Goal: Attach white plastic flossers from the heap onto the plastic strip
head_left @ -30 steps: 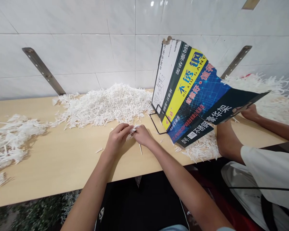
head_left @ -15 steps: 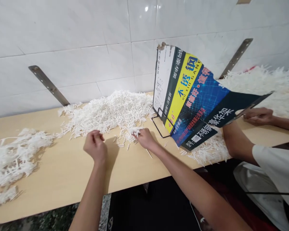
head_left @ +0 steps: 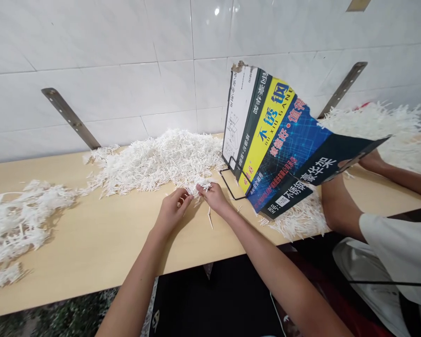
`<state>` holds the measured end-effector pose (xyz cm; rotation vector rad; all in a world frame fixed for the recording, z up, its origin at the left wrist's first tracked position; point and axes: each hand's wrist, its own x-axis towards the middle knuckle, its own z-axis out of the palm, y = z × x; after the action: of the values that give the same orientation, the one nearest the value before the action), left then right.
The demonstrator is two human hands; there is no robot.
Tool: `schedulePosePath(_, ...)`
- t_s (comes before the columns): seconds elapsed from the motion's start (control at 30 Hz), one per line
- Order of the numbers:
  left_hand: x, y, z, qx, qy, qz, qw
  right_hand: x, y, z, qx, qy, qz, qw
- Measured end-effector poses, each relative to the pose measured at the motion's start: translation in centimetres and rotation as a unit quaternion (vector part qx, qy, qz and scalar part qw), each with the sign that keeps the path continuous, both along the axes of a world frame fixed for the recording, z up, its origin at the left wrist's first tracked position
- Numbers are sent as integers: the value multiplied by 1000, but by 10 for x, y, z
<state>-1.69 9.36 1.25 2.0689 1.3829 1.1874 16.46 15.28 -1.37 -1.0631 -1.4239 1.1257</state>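
Observation:
My right hand (head_left: 214, 197) is closed on a small clump of thin white plastic-looking pieces (head_left: 204, 182), just above the tabletop. Beside it, the fingers of my left hand (head_left: 175, 207) are curled in a pinch at the clump's left side. What lies between those fingertips is too small to make out. Behind both hands spreads a big heap of the same white pieces (head_left: 161, 157). A few loose slivers (head_left: 209, 217) lie below my right hand.
A printed cardboard sheet (head_left: 266, 140) stands upright in a black wire stand (head_left: 233, 187) to the right. Farther left lie tangled white strips (head_left: 21, 224). Beyond the cardboard, another person's arm (head_left: 340, 206) rests near more white strips (head_left: 389, 126). Metal brackets (head_left: 72, 119) lean along the tiled wall.
My left hand has moved right, from a loose fist apart from the clump to a pinch beside my right hand. My right hand stays almost in place with the clump.

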Motion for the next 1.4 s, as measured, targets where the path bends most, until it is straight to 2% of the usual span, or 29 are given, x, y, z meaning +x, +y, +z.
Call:
schedulePosePath(0.13,4,1,1,-9,-4,14,1000,-1,-6,7,54,-60,7,997)
schedulePosePath(0.23,6,1,3,30,-13,27,999,-2,-10,11,116,-114,13,987)
schedulePosePath(0.4,11,-3,1,138,-61,131,980,-4,-9,6,137,-173,37,975)
schedulePosePath(0.47,11,-5,0,154,-90,152,972,-5,-7,4,139,-193,44,970)
schedulePosePath(0.53,6,-5,0,151,-155,193,957,-5,-6,3,142,-206,41,967)
schedulePosePath(0.6,-1,-5,2,158,-239,262,921,-5,-6,3,142,-211,34,966)
schedulePosePath(0.67,-6,-4,5,173,-270,298,899,-4,-6,4,141,-207,26,968)
schedulePosePath(0.73,-4,-2,6,170,-224,255,925,-3,-6,5,133,-192,20,972)
schedulePosePath(0.8,4,2,5,142,-148,175,963,-1,-6,6,116,-156,17,981)
schedulePosePath(0.87,12,5,3,94,-78,97,988,1,-6,7,99,-109,17,989)
schedulePosePath(0.97,18,7,2,18,-26,22,999,3,-6,7,104,-76,40,991)
schedulePosePath(1.07,16,8,2,-55,-65,-19,996,3,-6,7,112,-78,71,988)
schedulePosePath(1.17,14,9,1,-121,-184,-9,976,2,-7,8,105,-93,69,988)
schedulePosePath(1.23,14,9,0,-129,-262,18,956,2,-7,9,94,-106,49,989)
schedulePosePath(1.3,15,7,-1,-96,-304,44,947,1,-8,11,84,-117,27,989)
schedulePosePath(1.4,16,0,-1,0,-272,69,960,1,-7,13,75,-136,4,988)
